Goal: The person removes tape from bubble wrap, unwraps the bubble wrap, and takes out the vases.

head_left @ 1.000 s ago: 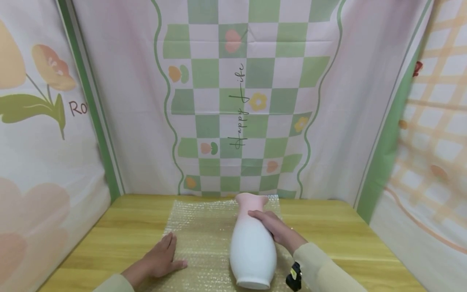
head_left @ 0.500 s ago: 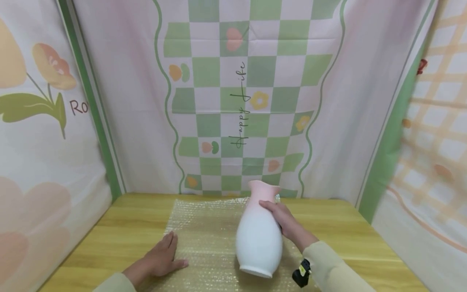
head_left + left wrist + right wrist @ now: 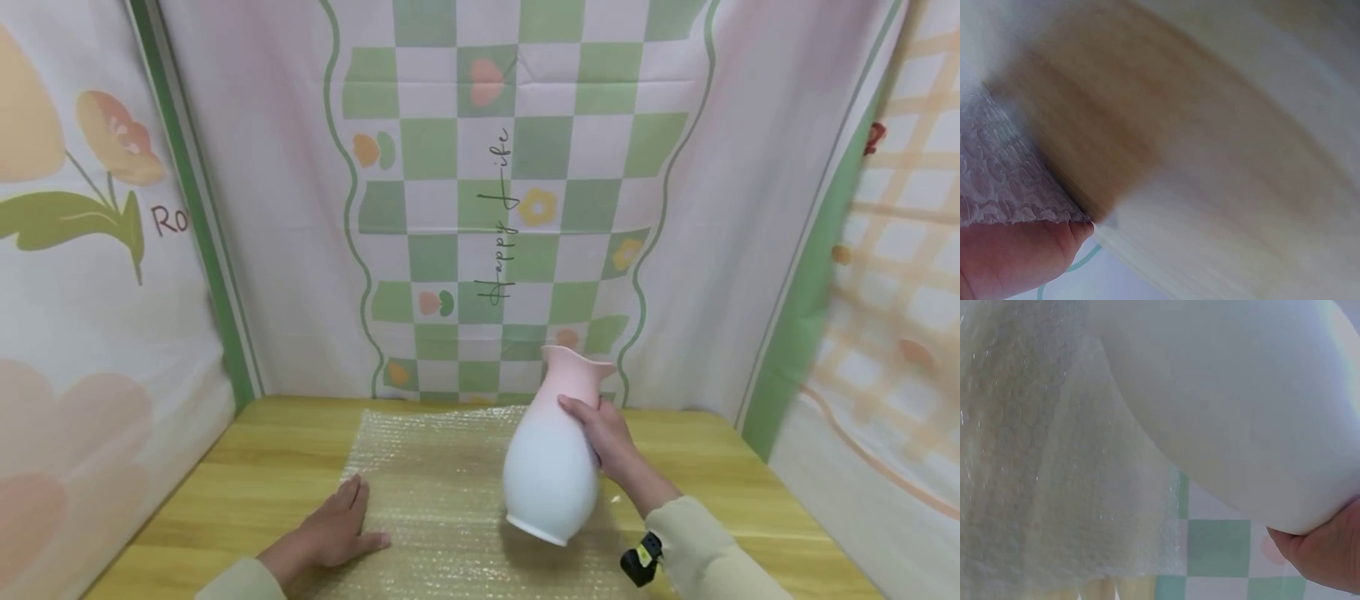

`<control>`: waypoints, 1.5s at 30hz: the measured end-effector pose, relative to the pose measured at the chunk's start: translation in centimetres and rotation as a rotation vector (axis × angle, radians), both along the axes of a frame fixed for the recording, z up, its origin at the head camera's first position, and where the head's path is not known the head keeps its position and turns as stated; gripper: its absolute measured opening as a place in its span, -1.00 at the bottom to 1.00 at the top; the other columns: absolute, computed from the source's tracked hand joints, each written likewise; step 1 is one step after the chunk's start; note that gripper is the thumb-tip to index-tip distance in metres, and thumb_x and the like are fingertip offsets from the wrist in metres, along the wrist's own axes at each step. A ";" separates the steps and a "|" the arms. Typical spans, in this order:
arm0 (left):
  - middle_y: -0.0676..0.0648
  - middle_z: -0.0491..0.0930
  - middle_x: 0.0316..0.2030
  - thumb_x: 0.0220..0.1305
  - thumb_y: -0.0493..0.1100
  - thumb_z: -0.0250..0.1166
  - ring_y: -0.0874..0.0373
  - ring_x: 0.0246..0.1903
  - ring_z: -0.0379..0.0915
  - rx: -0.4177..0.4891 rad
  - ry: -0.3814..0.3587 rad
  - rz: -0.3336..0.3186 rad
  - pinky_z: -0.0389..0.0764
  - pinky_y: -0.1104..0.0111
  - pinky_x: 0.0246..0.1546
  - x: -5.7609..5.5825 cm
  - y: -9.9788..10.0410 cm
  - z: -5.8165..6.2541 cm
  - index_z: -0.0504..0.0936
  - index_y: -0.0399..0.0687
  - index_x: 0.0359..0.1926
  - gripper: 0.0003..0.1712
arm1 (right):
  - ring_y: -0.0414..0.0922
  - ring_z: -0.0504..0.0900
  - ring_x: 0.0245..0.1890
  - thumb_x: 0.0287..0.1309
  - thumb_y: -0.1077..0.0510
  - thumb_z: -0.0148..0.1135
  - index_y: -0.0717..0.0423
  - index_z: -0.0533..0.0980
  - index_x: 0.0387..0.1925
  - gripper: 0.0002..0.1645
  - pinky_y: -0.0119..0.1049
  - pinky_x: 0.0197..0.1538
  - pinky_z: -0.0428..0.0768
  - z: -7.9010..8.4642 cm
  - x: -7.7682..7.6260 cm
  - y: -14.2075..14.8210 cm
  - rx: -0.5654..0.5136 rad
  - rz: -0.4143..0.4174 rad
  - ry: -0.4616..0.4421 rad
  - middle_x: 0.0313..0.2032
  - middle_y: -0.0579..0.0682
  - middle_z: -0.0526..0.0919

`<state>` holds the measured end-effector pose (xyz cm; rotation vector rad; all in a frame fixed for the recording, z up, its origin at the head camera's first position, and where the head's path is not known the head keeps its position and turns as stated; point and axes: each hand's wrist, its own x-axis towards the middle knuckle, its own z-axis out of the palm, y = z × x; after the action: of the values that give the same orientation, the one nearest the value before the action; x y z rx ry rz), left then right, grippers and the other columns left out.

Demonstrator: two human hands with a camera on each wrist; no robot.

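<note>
A white vase with a pink flared neck is tilted above a sheet of bubble wrap, its mouth leaning to the right. My right hand grips it just below the neck, with the thumb across the front. In the right wrist view the vase's white body fills the upper right, and the bubble wrap lies beneath. Fingers straight, my left hand rests on the left edge of the bubble wrap. The left wrist view shows a fingertip against the bubbled sheet.
The wooden table spreads out on both sides of the wrap. Behind it hangs a green-and-white checked cloth. Printed cloths flank the table, a floral one at left and an orange plaid one at right. A black device sits on the right wrist.
My right hand has lifted the vase up and to the right, and its neck now leans further right. The left hand stays in place on the bubble wrap.
</note>
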<state>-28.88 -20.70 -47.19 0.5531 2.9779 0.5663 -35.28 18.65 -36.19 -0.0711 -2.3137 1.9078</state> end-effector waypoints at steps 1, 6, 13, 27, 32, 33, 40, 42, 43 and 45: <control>-0.61 -0.06 0.35 0.24 0.30 0.21 -0.45 0.36 -0.12 0.000 -0.002 0.000 0.02 -0.13 0.34 0.0 0.0 0.0 0.08 -0.66 0.33 0.13 | -0.04 0.64 -0.31 0.21 -0.09 0.27 0.37 0.28 0.10 -0.29 -0.13 -0.20 0.66 0.1 0.1 0.1 0.014 -0.009 0.006 -0.15 0.22 0.58; -0.60 -0.06 0.36 0.24 0.31 0.21 -0.44 0.36 -0.13 0.004 -0.019 0.003 0.01 -0.12 0.35 0.0 0.0 0.1 0.08 -0.65 0.33 0.14 | 0.15 0.58 -0.08 0.25 -0.10 0.24 0.40 0.19 0.22 -0.20 0.00 -0.06 0.62 0.5 0.7 0.6 0.095 -0.039 0.040 0.02 0.34 0.47; -0.62 -0.09 0.35 0.25 0.38 0.14 -0.46 0.36 -0.15 0.003 -0.020 -0.026 -0.02 -0.16 0.34 -0.1 -0.1 0.0 0.04 -0.67 0.33 0.19 | 0.22 0.52 0.01 0.26 -0.03 0.25 0.39 0.14 0.29 -0.18 0.07 0.03 0.57 1.0 1.2 1.1 0.138 -0.075 0.151 0.08 0.36 0.42; -0.61 -0.06 0.35 0.25 0.30 0.21 -0.45 0.36 -0.13 -0.010 -0.007 0.008 0.00 -0.13 0.35 0.3 0.2 0.4 0.08 -0.66 0.33 0.13 | 0.21 0.49 -0.04 0.01 0.16 0.42 0.40 0.15 0.28 -0.09 0.12 0.03 0.50 1.1 2.4 1.7 0.203 -0.185 0.423 0.02 0.37 0.45; -0.62 -0.06 0.34 0.26 0.30 0.20 -0.45 0.36 -0.12 -0.005 -0.009 -0.003 0.01 -0.13 0.35 0.4 0.1 0.3 0.08 -0.67 0.32 0.12 | 0.18 0.49 -0.05 -0.04 0.20 0.46 0.39 0.15 0.28 -0.07 0.11 0.02 0.49 1.3 2.5 2.3 0.216 -0.187 0.512 0.01 0.35 0.45; -0.62 -0.06 0.34 0.26 0.30 0.19 -0.46 0.35 -0.12 -0.003 -0.009 -0.005 0.01 -0.13 0.34 0.4 0.1 0.3 0.08 -0.67 0.32 0.12 | 0.18 0.49 -0.06 -0.04 0.21 0.46 0.39 0.15 0.28 -0.06 0.11 0.02 0.49 1.3 2.5 2.4 0.217 -0.187 0.523 0.01 0.34 0.45; -0.64 -0.07 0.34 0.27 0.30 0.18 -0.48 0.35 -0.14 0.004 -0.006 -0.027 -0.01 -0.17 0.33 0.3 0.1 0.4 0.06 -0.69 0.32 0.12 | 0.08 0.50 -0.07 -0.07 0.25 0.49 0.36 0.18 0.29 -0.06 -0.16 -0.04 0.48 1.3 2.9 4.0 0.258 -0.231 0.557 0.00 0.28 0.48; -0.64 -0.07 0.34 0.27 0.35 0.14 -0.49 0.35 -0.14 0.010 0.012 -0.035 -0.02 -0.17 0.33 -0.1 -0.1 -0.4 0.07 -0.69 0.32 0.15 | 0.02 0.50 -0.09 -0.07 0.26 0.49 0.35 0.18 0.29 -0.06 -0.30 -0.07 0.46 1.3 3.1 4.5 0.270 -0.245 0.565 0.00 0.26 0.49; -0.63 -0.06 0.34 0.26 0.37 0.13 -0.48 0.35 -0.13 0.011 0.024 -0.033 0.00 -0.16 0.34 -0.2 -0.2 -0.7 0.07 -0.68 0.32 0.17 | -0.01 0.49 -0.09 -0.08 0.27 0.49 0.35 0.18 0.29 -0.06 -0.36 -0.09 0.45 1.3 3.1 4.8 0.279 -0.256 0.572 0.00 0.25 0.49; -0.64 -0.06 0.33 0.26 0.42 0.08 -0.48 0.34 -0.12 0.009 0.046 -0.043 0.00 -0.17 0.33 -0.5 -0.4 -1.2 0.08 -0.68 0.32 0.19 | -0.04 0.48 -0.11 -0.09 0.28 0.49 0.35 0.19 0.28 -0.06 -0.46 -0.12 0.43 1.3 3.2 5.5 0.291 -0.279 0.590 -0.01 0.24 0.49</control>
<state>-29.37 -21.06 -48.37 0.6374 2.9993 0.5722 -32.12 24.13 -34.89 0.1692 -2.0124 1.2309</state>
